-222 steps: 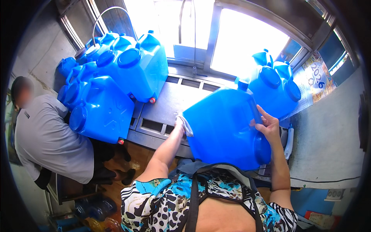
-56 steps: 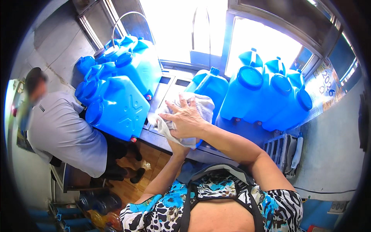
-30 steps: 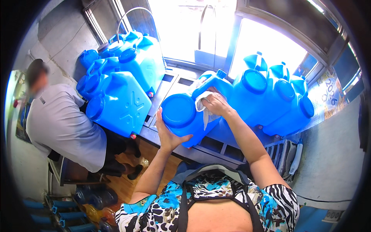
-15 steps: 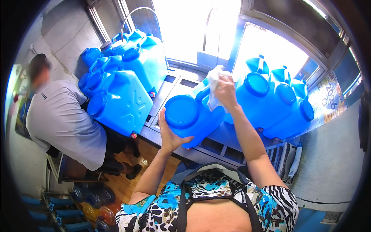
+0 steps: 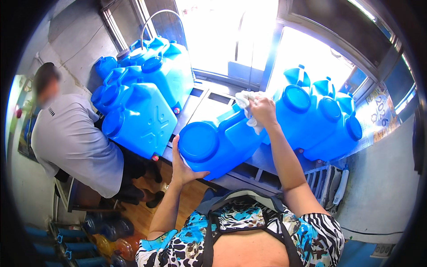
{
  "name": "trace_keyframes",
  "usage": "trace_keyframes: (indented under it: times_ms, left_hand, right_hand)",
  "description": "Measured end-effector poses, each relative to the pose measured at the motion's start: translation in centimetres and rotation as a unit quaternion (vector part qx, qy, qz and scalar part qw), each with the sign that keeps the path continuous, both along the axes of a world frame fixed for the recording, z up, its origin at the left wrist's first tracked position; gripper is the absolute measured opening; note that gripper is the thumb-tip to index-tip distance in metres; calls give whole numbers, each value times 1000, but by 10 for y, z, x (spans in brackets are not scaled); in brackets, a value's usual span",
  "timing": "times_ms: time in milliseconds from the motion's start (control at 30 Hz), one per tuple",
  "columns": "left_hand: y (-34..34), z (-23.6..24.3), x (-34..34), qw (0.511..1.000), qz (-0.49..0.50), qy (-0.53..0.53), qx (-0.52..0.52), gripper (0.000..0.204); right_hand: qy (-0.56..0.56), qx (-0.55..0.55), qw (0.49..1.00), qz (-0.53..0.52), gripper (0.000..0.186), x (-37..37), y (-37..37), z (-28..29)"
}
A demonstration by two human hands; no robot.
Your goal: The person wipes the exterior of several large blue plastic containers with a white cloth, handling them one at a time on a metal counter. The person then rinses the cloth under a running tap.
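A blue plastic water jug [image 5: 232, 144] with a wide round screw cap [image 5: 199, 141] stands tilted before me on the metal counter. My left hand [image 5: 186, 168] grips its near left side just below the cap, thumb and fingers apart around the body. A crumpled white cloth [image 5: 250, 103] is bunched in my right hand [image 5: 264, 111], which is closed on it at the jug's far right end, beside the moulded handle. The cloth hides part of the jug there.
More blue jugs [image 5: 144, 118] crowd the counter's left end, and several others [image 5: 297, 99] stand close on the right. A curved metal spout [image 5: 153, 18] rises behind the left group. At left a person in a grey shirt [image 5: 75, 142] bends beside the counter. Clear bottles [image 5: 109, 224] lie low at left.
The jug has turned and shifted left, its cap end swinging toward me. My left hand moved left with it. The cloth and right hand have come down slightly nearer.
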State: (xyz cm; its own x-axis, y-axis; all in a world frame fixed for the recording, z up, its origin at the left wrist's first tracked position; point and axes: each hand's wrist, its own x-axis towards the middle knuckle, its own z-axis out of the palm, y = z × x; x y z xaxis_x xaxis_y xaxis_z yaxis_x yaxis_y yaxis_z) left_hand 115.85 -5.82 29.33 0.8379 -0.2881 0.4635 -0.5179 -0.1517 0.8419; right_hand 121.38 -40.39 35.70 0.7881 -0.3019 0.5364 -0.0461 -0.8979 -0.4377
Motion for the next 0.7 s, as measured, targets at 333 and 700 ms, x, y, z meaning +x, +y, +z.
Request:
trace_keyframes:
  times_ms: [333,700]
  left_hand:
    - [25,-2,2,1000,-2,-3,-5,154]
    - [-19,-11,15,998,46,-46,13,150]
  right_hand:
    - [43,637,770,8,37,21,-70,-231]
    - [100,933,339,66,48,-71,100,-311]
